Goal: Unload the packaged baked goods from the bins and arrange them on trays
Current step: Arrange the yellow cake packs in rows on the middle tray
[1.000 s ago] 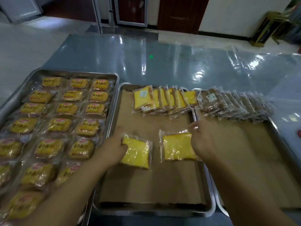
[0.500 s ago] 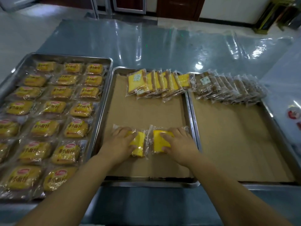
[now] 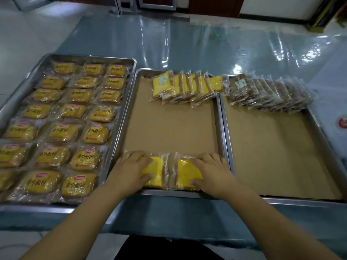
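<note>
Two clear-wrapped yellow cake packets lie flat at the near edge of the middle steel tray (image 3: 217, 128), which is lined with brown paper. My left hand (image 3: 129, 169) rests on the left packet (image 3: 156, 172), fingers over its top and thumb at its near side. My right hand (image 3: 212, 171) presses on the right packet (image 3: 187, 172) the same way. The two packets lie side by side, almost touching. A leaning row of yellow cake packets (image 3: 185, 87) stands along the tray's far edge.
The left tray (image 3: 120, 102) is full of wrapped yellow buns in rows. The right tray (image 3: 323, 128), paper-lined, holds a leaning row of brown cake packets (image 3: 266, 92) at its far edge. All trays sit on a table covered with shiny plastic sheet (image 3: 187, 44).
Both hands have drawn the two yellow packets toward me, from the middle of the tray down to its near edge, and laid them flat side by side.
</note>
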`<state>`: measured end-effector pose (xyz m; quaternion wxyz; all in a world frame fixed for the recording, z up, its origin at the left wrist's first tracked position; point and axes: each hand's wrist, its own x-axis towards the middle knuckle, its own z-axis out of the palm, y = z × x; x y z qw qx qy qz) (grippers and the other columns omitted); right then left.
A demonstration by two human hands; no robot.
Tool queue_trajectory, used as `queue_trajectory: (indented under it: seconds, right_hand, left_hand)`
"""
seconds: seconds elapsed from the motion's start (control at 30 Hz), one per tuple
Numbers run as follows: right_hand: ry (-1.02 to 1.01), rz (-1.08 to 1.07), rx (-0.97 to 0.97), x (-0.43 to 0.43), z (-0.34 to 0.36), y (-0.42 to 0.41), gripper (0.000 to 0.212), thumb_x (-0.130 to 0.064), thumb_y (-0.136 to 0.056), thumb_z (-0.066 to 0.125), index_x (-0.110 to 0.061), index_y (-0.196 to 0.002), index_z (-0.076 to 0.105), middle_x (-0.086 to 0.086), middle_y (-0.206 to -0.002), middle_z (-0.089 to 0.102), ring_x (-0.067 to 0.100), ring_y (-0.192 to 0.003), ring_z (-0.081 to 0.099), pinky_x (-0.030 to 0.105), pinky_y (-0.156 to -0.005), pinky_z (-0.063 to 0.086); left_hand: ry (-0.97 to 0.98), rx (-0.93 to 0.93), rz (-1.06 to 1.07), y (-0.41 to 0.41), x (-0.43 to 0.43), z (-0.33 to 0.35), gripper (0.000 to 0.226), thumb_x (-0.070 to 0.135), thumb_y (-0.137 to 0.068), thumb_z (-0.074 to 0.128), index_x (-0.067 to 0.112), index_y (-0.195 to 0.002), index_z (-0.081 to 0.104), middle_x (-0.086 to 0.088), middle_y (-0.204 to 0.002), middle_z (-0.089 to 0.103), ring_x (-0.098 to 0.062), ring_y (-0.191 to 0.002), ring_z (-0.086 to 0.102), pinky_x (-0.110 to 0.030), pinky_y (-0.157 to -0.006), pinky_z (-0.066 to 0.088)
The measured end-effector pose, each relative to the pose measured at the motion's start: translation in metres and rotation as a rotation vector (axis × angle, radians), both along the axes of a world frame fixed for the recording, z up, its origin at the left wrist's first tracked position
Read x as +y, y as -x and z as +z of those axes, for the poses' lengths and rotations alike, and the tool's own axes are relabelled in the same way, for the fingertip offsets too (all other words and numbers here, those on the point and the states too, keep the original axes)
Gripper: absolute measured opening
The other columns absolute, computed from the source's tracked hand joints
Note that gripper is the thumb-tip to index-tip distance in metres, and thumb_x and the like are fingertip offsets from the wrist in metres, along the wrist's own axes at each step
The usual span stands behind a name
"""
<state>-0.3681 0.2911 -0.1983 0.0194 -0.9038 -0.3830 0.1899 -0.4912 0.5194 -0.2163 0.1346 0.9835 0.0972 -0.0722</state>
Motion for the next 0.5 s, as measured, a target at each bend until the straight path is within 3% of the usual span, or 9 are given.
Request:
queue_trajectory:
  seconds: [0.2,0.5]
  right_hand:
    - [-0.197,-0.1,0.064,0.023,0.027,-0.025,0.046,-0.045,-0.09,0.053,-0.026,-0.131,0.049,-0.004,-0.132,0.05,0.019,-0.117,0.048,0.037,-0.096,0.042]
    - [-0.255,-0.302,0.043,0.088,0.045,-0.102,0.034,-0.043,-0.09,0.054,-0.024,-0.118,0.057,-0.006,-0.109,0.064,0.016,-0.097,0.059,0.031,-0.078,0.05]
  left_hand:
    - [0.079,-0.103,0.03,-0.024,0.016,0.019,0.038,0.043,-0.087,0.057,0.024,-0.119,0.06,0.007,-0.12,0.055,-0.015,-0.108,0.053,-0.032,-0.087,0.047]
    - [0.144,-0.092,-0.001,-0.105,0.063,0.035,0.032,0.043,-0.09,0.053,0.027,-0.116,0.06,0.007,-0.112,0.062,-0.011,-0.098,0.059,-0.03,-0.083,0.049]
